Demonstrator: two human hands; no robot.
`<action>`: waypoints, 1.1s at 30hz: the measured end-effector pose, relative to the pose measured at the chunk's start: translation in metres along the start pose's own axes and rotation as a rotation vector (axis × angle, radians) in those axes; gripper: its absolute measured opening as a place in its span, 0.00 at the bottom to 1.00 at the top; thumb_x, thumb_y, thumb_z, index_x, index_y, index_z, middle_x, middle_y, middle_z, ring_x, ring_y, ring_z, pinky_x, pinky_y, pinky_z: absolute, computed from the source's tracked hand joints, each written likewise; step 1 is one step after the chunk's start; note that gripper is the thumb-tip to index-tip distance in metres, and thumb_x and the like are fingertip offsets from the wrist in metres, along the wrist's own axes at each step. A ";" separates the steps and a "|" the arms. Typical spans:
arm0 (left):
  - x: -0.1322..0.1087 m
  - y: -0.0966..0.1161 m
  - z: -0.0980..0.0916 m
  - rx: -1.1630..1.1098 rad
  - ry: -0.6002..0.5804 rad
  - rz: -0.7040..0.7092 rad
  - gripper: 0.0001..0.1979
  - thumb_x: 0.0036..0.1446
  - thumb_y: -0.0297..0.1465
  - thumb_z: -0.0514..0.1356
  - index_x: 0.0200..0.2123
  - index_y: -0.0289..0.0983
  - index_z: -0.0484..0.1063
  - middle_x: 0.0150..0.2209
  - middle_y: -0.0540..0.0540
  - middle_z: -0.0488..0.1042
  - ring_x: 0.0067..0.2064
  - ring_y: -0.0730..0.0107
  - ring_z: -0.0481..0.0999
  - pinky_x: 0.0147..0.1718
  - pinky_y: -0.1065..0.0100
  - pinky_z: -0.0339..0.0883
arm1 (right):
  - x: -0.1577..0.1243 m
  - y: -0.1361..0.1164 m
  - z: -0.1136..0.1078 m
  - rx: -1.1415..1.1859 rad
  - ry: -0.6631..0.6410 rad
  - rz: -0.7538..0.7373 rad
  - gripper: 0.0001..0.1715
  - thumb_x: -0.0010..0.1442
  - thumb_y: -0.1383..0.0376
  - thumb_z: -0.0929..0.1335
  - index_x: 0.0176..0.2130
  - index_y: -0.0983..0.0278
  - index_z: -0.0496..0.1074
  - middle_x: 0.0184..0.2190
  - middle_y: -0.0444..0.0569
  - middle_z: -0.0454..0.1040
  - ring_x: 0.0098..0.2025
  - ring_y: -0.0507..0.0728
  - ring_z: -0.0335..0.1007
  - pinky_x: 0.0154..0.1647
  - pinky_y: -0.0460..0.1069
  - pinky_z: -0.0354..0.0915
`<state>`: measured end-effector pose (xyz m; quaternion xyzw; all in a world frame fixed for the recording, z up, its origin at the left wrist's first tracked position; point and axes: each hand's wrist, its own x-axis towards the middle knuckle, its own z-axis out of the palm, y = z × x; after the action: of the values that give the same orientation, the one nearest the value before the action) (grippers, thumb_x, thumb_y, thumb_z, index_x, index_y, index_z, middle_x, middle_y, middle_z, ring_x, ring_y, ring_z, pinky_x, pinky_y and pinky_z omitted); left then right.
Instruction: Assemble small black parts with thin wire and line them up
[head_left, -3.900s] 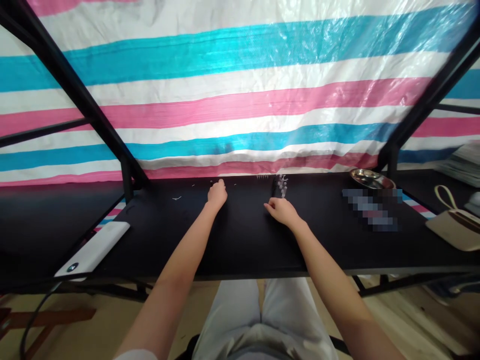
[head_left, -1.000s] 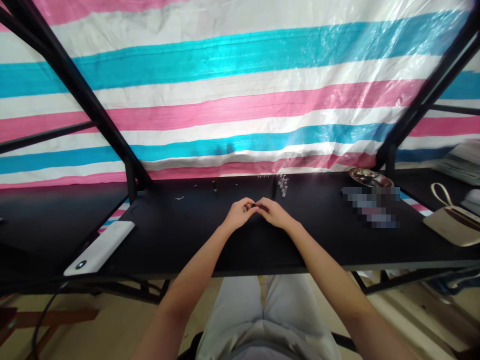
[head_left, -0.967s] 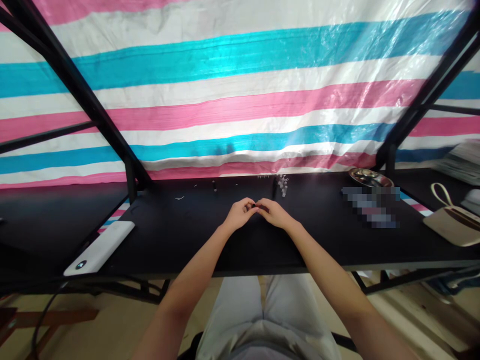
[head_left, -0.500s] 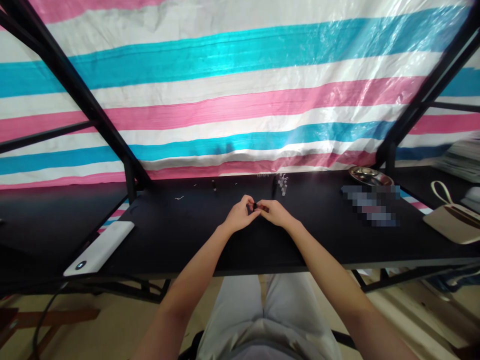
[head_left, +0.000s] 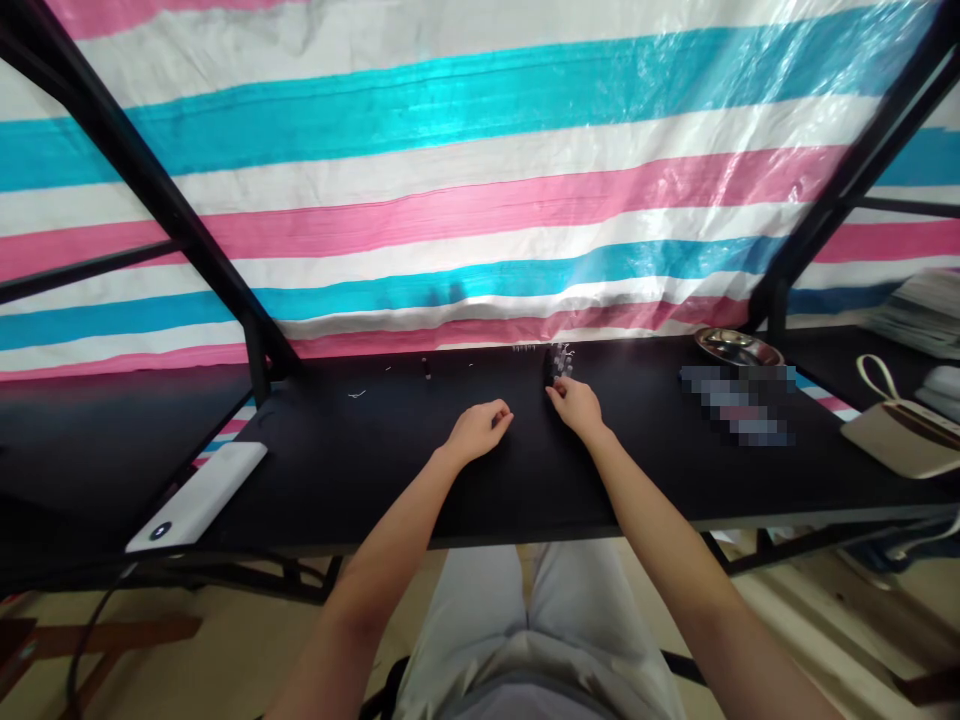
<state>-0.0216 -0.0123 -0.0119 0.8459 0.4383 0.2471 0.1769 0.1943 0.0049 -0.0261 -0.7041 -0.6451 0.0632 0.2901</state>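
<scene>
Head view: work seems unfinished, clear pieces (head_left: 562, 362) remaining upper-centre by right hand (head_left: 577, 402), left hand (head_left: 476, 430) half-curled, both grips unclear.

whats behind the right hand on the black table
Just beyond the right hand, small clear pieces lie beside a dark item on the black table; a striped sheet hangs farther back. Anything directly beneath the hand is covered and cannot be seen.

The right hand (head_left: 577, 404) has parted from the left hand (head_left: 478, 430) near the frame's centre and moved up and rightward, now at the lower edge of the clear pieces (head_left: 566, 363).
</scene>
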 end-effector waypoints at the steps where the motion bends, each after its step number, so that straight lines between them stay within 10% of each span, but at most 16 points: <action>1: 0.000 0.000 0.000 0.002 0.000 0.003 0.10 0.57 0.36 0.51 0.32 0.39 0.69 0.29 0.51 0.72 0.26 0.75 0.66 0.27 0.72 0.57 | 0.000 0.001 0.002 0.002 -0.006 0.014 0.11 0.57 0.59 0.63 0.34 0.61 0.72 0.30 0.47 0.75 0.33 0.55 0.70 0.30 0.46 0.58; 27: -0.001 0.001 -0.001 0.020 0.018 -0.016 0.10 0.57 0.35 0.51 0.32 0.39 0.70 0.26 0.51 0.71 0.26 0.74 0.67 0.27 0.72 0.57 | 0.008 0.021 -0.002 -0.053 -0.084 0.235 0.13 0.55 0.59 0.65 0.37 0.62 0.75 0.35 0.54 0.76 0.40 0.60 0.72 0.38 0.51 0.63; 33: 0.003 -0.005 -0.002 -0.125 0.362 -0.146 0.10 0.56 0.32 0.52 0.42 0.40 0.65 0.31 0.51 0.70 0.23 0.78 0.65 0.27 0.73 0.58 | 0.008 0.021 -0.003 -0.075 -0.084 0.211 0.13 0.54 0.59 0.66 0.37 0.63 0.76 0.35 0.54 0.76 0.39 0.60 0.72 0.38 0.50 0.63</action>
<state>-0.0240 -0.0070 -0.0118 0.7412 0.5069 0.4082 0.1647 0.2154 0.0113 -0.0315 -0.7752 -0.5809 0.0984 0.2279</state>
